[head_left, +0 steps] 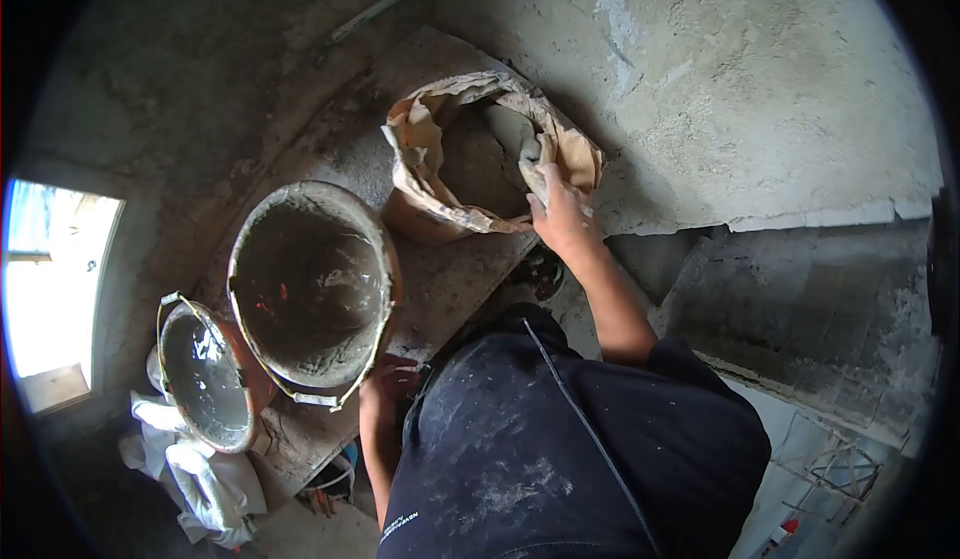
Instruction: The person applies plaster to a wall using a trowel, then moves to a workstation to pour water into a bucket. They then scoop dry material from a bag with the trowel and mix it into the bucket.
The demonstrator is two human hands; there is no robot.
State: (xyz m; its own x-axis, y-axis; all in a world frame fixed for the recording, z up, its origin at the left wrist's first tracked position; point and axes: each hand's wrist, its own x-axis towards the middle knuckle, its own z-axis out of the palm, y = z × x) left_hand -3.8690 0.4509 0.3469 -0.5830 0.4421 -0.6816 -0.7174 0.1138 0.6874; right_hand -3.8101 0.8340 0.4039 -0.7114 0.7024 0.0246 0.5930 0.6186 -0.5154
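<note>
My right hand [565, 215] is closed on the handle of a trowel [515, 131], at the right rim of an open paper bag [415, 174]. The trowel's grey blade reaches into the bag, which holds grey-brown powder [480, 164]. My left hand [390, 379] is low beside a large bucket [385, 244], near its lower right rim and close to my dark shirt. Its fingers are partly in shadow and look loosely extended, with nothing visible in them. Wet grey mix coats the inside of the large bucket.
A smaller bucket [240, 384] with grey watery liquid stands left of the large one, near a white sack [195, 464]. Bag and buckets rest on a dusty board [440, 304]. A rough wall [740, 109] rises behind; a pipe [385, 4] sticks out at the top.
</note>
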